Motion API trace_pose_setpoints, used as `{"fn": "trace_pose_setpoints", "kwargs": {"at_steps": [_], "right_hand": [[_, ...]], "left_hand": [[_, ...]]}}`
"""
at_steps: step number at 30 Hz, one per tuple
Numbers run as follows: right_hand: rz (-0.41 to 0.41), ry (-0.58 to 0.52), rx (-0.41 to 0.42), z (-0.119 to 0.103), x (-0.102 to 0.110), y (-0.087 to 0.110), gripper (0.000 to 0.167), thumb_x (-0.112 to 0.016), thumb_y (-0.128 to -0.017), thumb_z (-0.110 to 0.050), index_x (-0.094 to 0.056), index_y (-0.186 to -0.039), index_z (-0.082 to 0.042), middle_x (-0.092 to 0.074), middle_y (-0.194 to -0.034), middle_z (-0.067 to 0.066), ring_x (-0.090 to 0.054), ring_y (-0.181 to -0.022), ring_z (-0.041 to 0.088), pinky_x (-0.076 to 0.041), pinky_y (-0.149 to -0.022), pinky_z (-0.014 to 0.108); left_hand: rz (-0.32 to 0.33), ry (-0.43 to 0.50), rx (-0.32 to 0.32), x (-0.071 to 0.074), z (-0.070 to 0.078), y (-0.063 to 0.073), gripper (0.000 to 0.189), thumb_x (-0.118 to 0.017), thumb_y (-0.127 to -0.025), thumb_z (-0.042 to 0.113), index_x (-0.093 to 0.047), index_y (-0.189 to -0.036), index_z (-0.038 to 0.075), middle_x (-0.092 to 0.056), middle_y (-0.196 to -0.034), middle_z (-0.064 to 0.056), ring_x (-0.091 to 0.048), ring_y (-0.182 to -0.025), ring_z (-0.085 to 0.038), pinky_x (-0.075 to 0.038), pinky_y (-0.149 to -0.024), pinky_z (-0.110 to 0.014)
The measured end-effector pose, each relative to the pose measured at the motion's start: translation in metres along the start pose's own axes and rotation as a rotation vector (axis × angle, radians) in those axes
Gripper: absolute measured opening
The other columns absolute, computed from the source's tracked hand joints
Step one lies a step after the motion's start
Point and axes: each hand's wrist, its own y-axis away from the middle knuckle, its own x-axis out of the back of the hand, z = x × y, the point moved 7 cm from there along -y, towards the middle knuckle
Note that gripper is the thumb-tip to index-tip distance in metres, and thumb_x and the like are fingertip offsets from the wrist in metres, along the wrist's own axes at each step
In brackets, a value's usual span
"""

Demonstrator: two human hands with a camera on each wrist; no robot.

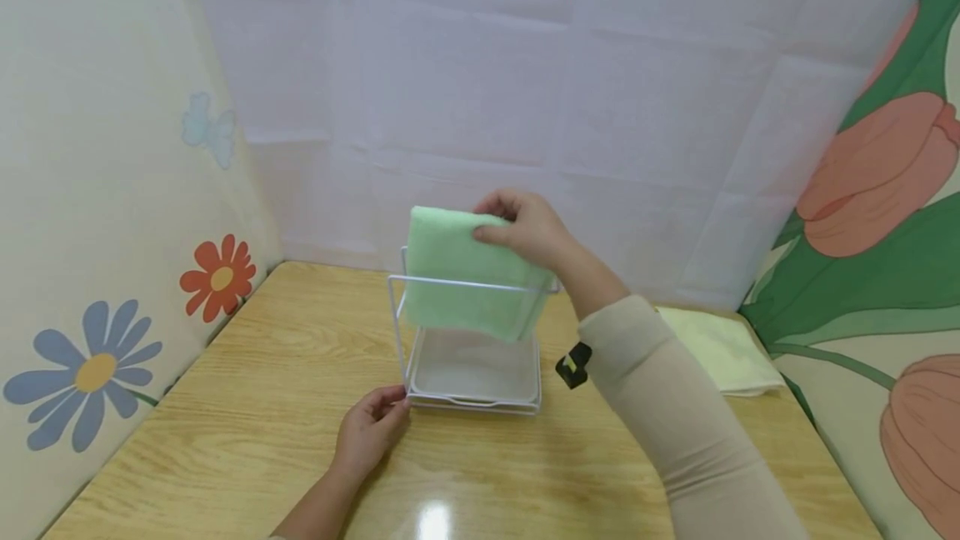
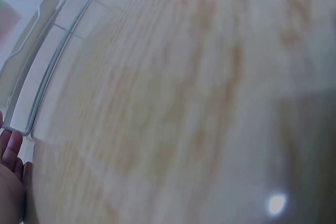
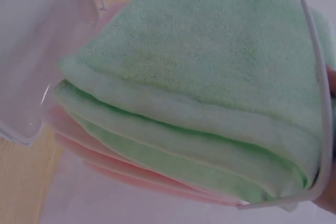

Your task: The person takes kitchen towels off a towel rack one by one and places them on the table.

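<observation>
My right hand [image 1: 528, 232] pinches the top edge of a folded light green towel [image 1: 457, 252], thumb on its near face. The towel hangs upright, its lower part inside a white wire rack [image 1: 468, 282] with a pale plastic tray [image 1: 472, 369] at its base. In the right wrist view the green towel's folded layers [image 3: 210, 51] fill the middle, with folded pink cloth [image 3: 131, 169] against their far side; the head view hides this pink cloth. My left hand [image 1: 367, 432] grips the rack's near left bottom corner, and its fingers [image 2: 11, 148] show beside the wire.
A folded pale yellow towel [image 1: 712, 348] lies at the back right of the wood-grain table [image 1: 300, 357]. A white sheet [image 1: 480, 90] hangs behind the table, and flower-printed cloths [image 1: 97, 190] stand along both sides.
</observation>
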Motion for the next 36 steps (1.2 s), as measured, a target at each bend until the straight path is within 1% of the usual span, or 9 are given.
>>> {"fn": "trace_pose_setpoints", "kwargs": {"at_steps": [8,14,17,25,31,36], "right_hand": [[0.030,0.015,0.017,-0.014,0.016,0.001,0.025,-0.077,-0.084,-0.017,-0.067,-0.106,-0.010,-0.066,-0.095,0.003,-0.057,-0.082,0.013,-0.050,-0.069,0.023],[0.058,0.018,0.030,-0.027,0.028,0.000,0.022,-0.077,-0.084,-0.016,-0.065,-0.101,-0.010,-0.064,-0.091,0.002,-0.057,-0.081,0.014,-0.049,-0.068,0.024],[0.064,0.030,0.029,-0.033,0.033,0.000,0.023,-0.076,-0.085,-0.018,-0.064,-0.103,-0.011,-0.063,-0.093,0.002,-0.056,-0.083,0.015,-0.049,-0.070,0.025],[0.102,0.052,0.053,-0.050,0.050,0.003,0.026,-0.076,-0.086,-0.021,-0.066,-0.108,-0.013,-0.064,-0.096,0.001,-0.056,-0.085,0.014,-0.048,-0.072,0.025],[0.134,0.053,0.074,-0.064,0.066,0.007,0.026,-0.076,-0.086,-0.024,-0.066,-0.109,-0.015,-0.064,-0.095,-0.002,-0.056,-0.085,0.014,-0.048,-0.072,0.026],[0.154,0.039,0.107,-0.074,0.077,0.010,0.027,-0.077,-0.085,-0.023,-0.067,-0.108,-0.014,-0.065,-0.091,-0.004,-0.057,-0.082,0.013,-0.048,-0.071,0.025]], "left_hand": [[-0.006,0.015,-0.011,0.000,0.002,0.001,0.028,-0.068,-0.091,0.008,-0.065,-0.114,-0.008,-0.071,-0.107,-0.021,-0.061,-0.077,0.005,-0.052,-0.069,-0.014],[-0.012,0.032,0.009,0.000,0.000,-0.001,0.031,-0.068,-0.091,0.009,-0.064,-0.116,-0.008,-0.071,-0.107,-0.021,-0.061,-0.076,0.006,-0.051,-0.068,-0.013],[-0.016,0.040,0.018,-0.001,-0.001,-0.002,0.031,-0.068,-0.091,0.009,-0.064,-0.117,-0.008,-0.071,-0.107,-0.021,-0.061,-0.076,0.006,-0.052,-0.068,-0.013],[-0.017,0.046,0.006,-0.001,0.001,-0.001,0.030,-0.067,-0.092,0.008,-0.063,-0.117,-0.009,-0.070,-0.109,-0.022,-0.061,-0.077,0.006,-0.052,-0.069,-0.013],[-0.017,0.036,0.009,-0.002,0.002,0.000,0.030,-0.067,-0.092,0.008,-0.064,-0.116,-0.008,-0.071,-0.108,-0.022,-0.061,-0.077,0.006,-0.052,-0.069,-0.013],[-0.015,0.039,0.011,-0.003,0.001,0.000,0.030,-0.068,-0.091,0.008,-0.064,-0.116,-0.008,-0.071,-0.109,-0.022,-0.060,-0.077,0.006,-0.052,-0.069,-0.013]]}}
